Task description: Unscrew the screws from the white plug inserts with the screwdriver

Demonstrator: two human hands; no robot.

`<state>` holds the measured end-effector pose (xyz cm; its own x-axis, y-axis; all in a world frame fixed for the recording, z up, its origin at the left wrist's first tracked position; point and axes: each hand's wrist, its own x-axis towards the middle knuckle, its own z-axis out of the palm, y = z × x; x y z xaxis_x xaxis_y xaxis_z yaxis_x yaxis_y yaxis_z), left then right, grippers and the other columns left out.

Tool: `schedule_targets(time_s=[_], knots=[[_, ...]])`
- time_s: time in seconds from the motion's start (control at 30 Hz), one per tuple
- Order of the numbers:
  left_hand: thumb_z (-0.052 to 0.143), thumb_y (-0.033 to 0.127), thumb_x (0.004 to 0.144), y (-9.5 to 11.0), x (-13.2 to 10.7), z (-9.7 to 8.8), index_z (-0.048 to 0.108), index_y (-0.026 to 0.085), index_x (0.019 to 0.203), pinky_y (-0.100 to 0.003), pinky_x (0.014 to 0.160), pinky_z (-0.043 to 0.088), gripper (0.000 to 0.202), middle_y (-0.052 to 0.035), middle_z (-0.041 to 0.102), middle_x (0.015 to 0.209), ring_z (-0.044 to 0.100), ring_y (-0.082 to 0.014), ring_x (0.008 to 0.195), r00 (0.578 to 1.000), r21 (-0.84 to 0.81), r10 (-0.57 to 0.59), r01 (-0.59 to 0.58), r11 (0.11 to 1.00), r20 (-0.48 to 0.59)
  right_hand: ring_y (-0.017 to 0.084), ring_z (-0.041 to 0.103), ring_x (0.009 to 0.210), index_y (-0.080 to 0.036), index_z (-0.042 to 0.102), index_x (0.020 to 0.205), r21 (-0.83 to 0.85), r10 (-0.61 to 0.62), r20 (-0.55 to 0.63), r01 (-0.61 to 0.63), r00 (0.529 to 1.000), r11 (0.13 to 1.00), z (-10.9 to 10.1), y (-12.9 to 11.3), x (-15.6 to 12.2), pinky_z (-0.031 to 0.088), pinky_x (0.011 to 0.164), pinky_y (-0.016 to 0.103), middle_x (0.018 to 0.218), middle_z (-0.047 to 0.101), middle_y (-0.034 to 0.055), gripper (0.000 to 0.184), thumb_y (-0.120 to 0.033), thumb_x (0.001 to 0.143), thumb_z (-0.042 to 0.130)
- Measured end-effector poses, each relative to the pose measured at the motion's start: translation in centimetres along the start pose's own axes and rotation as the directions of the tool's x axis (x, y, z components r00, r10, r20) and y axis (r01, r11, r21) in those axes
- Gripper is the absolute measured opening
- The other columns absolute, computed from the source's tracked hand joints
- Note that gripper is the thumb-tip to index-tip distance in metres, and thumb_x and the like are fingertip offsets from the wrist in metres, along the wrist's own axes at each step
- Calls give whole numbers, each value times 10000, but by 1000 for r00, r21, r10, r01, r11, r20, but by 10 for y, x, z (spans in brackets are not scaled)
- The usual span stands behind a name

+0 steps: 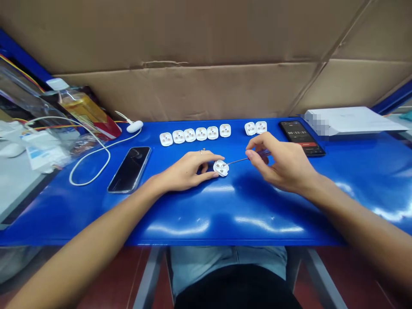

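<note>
Blue tabletop (222, 210): glossy from where I watch, with bright streaks of reflected light.
Far-edge row: I count six white pieces (201, 135), the rightmost set slightly apart.
Far-edge pair: two more white pieces (261, 127), side by side, right of that row.
Left side: I see a phone (130, 169) with a dark screen, a looped white cable (81, 185) and a small white device (134, 126).
Right side: a black phone (299, 136) reads 00:53:01 to me, just beside a white box (349, 119).
</note>
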<state>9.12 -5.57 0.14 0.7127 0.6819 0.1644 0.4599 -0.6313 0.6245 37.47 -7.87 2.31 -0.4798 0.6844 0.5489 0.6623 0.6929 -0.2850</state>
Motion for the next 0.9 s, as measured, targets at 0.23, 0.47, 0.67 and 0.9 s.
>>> schedule_targets(time_s=[0.23, 0.47, 0.67, 0.9], knots=[[681, 436, 1032, 0, 0, -1, 663, 210, 1429, -274, 730, 449, 458, -13, 648, 898, 553, -139, 711, 1000, -10, -10, 10, 1000, 15, 224, 742, 822, -242, 551, 1160, 61, -17, 41, 15, 999, 998, -2, -2, 1, 595, 725, 357, 1007, 730, 56, 268, -175, 907, 608], [683, 441, 1028, 0, 0, 0, 666, 217, 1419, -272, 728, 452, 451, -6, 649, 898, 550, -133, 711, 1000, -9, -13, 13, 1000, 6, 185, 712, 722, -230, 566, 1108, 20, -83, 4, 83, 997, 996, -2, 0, 1, 568, 656, 319, 927, 733, 33, 136, -204, 975, 584], [675, 473, 1031, -2, -1, 0, 663, 217, 1426, -274, 722, 448, 471, -13, 662, 920, 549, -132, 706, 1000, -11, -12, 13, 1000, 11, 214, 735, 756, -237, 575, 1103, 39, -2, 28, 1, 1000, 999, -2, -1, 0, 570, 656, 335, 955, 745, 59, 144, -261, 973, 631], [683, 429, 1032, -1, -1, 0, 656, 210, 1437, -269, 736, 447, 461, -18, 671, 937, 563, -138, 722, 1000, -5, 1, -1, 1000, 19, 213, 758, 770, -250, 556, 1140, 32, -44, -20, 44, 999, 999, 1, -1, -1, 585, 665, 321, 996, 768, 49, 213, -208, 938, 610]])
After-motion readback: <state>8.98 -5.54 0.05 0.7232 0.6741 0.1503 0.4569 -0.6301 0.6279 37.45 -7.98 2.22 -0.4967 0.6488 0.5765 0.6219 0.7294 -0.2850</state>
